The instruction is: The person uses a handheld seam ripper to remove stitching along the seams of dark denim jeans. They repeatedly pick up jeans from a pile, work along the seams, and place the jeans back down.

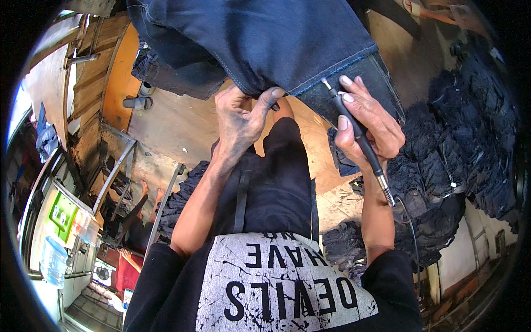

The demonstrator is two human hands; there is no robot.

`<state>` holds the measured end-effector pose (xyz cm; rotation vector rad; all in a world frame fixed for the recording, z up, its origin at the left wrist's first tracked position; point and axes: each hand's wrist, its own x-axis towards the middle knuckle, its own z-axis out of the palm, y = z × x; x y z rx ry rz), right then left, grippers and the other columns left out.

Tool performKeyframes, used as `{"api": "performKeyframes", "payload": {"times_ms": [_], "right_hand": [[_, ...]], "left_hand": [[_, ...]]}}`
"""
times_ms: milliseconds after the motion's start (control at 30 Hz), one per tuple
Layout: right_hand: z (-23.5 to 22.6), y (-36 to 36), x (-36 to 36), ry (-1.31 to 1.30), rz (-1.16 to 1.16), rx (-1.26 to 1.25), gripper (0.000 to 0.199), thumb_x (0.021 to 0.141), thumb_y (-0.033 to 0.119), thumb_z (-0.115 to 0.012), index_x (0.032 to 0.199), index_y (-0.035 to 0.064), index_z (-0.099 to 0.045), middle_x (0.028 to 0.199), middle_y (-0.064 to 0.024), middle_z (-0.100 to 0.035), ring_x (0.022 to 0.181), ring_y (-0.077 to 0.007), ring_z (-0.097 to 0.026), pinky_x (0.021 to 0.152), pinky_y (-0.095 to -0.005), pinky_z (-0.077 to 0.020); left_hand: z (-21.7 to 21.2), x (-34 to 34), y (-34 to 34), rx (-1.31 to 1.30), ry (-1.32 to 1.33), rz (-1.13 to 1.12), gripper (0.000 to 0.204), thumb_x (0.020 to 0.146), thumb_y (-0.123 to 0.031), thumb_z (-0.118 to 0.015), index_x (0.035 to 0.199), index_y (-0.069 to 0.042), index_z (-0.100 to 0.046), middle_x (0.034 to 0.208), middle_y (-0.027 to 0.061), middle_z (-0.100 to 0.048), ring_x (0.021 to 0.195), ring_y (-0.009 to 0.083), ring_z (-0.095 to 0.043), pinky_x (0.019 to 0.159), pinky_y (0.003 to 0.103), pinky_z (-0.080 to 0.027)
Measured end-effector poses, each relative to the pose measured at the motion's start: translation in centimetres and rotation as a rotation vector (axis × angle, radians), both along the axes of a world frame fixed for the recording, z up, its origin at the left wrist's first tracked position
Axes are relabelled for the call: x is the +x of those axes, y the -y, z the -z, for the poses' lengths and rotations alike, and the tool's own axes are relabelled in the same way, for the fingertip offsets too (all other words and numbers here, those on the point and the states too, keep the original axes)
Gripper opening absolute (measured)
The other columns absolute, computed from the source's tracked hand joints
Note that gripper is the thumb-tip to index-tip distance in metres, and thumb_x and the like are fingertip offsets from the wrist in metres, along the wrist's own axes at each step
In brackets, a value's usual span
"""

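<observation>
A dark blue denim trouser leg (pixel 287 44) lies in front of me, its stitched hem showing a paler, worn line. My left hand (pixel 240 113), smudged dark, is closed on the hem's near corner, pinching the cloth between thumb and fingers. My right hand (pixel 373 119) holds a pen-shaped rotary handpiece (pixel 362 141) with a black grip and a metal spring at its tail. Its thin metal tip is at the hem; whether it touches the cloth I cannot tell. A flat dark panel (pixel 384 83) sticks out from inside the leg opening, under my right fingers.
Big heaps of dark garments (pixel 442 133) fill the right side. A thin cord (pixel 410 221) runs down beside my right arm. Slippers (pixel 138 103) lie on the floor at left. Further left are metal rails (pixel 114 171), a water bottle (pixel 53 261) and another person's legs (pixel 145 202).
</observation>
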<state>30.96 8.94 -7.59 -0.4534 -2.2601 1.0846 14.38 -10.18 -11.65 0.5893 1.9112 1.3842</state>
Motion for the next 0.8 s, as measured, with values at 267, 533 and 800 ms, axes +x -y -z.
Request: {"api": "performKeyframes", "payload": {"times_ms": [267, 533, 800], "right_hand": [[-2.5, 0.5, 1.5, -0.079, 0.083, -0.354, 0.028, 0.107, 0.012, -0.066, 0.129, -0.005, -0.071, 0.125, -0.0222, -0.077, 0.13, -0.034, -0.071, 0.118, -0.0514, -0.052], [-5.6, -1.8, -4.7, 0.017, 0.437, -0.194, 0.04, 0.102, 0.031, -0.081, 0.128, 0.0024, -0.074, 0.129, -0.0167, -0.077, 0.129, -0.0281, -0.07, 0.116, -0.0437, -0.0496], [-3.7, -0.7, -1.6, 0.23, 0.708, -0.412, 0.039, 0.09, 0.019, -0.088, 0.126, 0.0095, -0.074, 0.115, -0.0059, -0.081, 0.105, -0.0172, -0.076, 0.096, -0.0319, -0.0574]], "left_hand": [[-1.6, -0.6, -0.1, 0.137, 0.4, -0.236, 0.047, 0.098, -0.024, -0.087, 0.129, 0.006, -0.069, 0.117, 0.0107, -0.078, 0.11, 0.0184, -0.073, 0.102, 0.035, -0.058], [-8.1, -1.4, -3.1, -0.085, 0.338, -0.172, 0.034, 0.088, -0.02, -0.095, 0.107, 0.002, -0.079, 0.086, 0.0079, -0.08, 0.065, 0.0119, -0.069, 0.062, 0.029, -0.059], [-6.9, -12.4, 2.8, 0.076, -0.285, -0.077, 0.02, 0.097, -0.026, -0.081, 0.098, -0.006, -0.085, 0.095, 0.0106, -0.082, 0.086, 0.022, -0.077, 0.082, 0.036, -0.06]]}}
